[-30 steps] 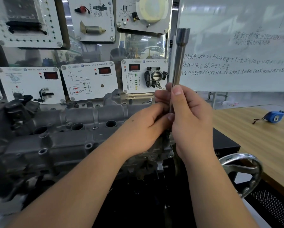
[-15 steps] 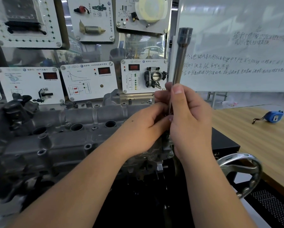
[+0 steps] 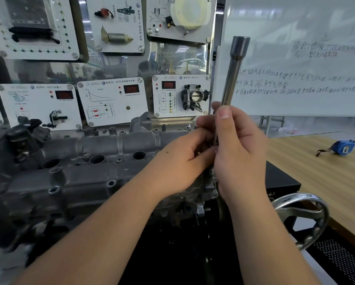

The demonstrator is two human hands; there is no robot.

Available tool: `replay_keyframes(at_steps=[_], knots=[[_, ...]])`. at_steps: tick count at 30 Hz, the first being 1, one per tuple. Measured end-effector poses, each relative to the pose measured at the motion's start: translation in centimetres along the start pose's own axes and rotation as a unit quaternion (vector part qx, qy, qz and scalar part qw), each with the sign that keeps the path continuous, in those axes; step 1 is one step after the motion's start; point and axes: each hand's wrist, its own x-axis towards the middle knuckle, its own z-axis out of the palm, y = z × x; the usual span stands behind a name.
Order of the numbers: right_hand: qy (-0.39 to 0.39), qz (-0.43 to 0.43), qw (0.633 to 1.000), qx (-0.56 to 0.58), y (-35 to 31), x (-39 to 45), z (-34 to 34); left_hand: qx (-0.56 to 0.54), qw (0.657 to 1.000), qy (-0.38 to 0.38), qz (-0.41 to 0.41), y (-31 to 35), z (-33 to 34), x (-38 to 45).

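Observation:
A long steel socket tool (image 3: pixel 233 73) stands nearly upright, its open hex end at the top, leaning slightly right. My right hand (image 3: pixel 239 150) grips its lower shaft, thumb pressed along it. My left hand (image 3: pixel 184 159) meets it from the left, fingers curled against the shaft's lower part just above the right end of a grey engine cylinder head (image 3: pixel 86 167). The tool's bottom end is hidden behind both hands.
Display panels with sensors and a throttle body (image 3: pixel 194 97) hang behind the engine. A whiteboard (image 3: pixel 308 64) fills the upper right. A wooden table (image 3: pixel 320 171) at the right carries a blue tape measure (image 3: pixel 343 147). A chrome handwheel (image 3: pixel 304 219) sits at the lower right.
The socket tool's top has tilted a little further to the right. Both hands keep their hold in the same place.

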Motion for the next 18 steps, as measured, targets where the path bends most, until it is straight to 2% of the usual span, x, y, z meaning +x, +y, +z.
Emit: replay_keyframes(at_steps=[6,18], knots=[[0.016,-0.031,0.999,-0.020,0.24,-0.13,0.14,-0.016,1.000,-0.012,-0.004,0.06,-0.25,-0.19],[-0.005,-0.027,0.999,-0.036,0.24,-0.19,0.11,-0.011,1.000,0.000,0.000,0.00,-0.13,-0.07]])
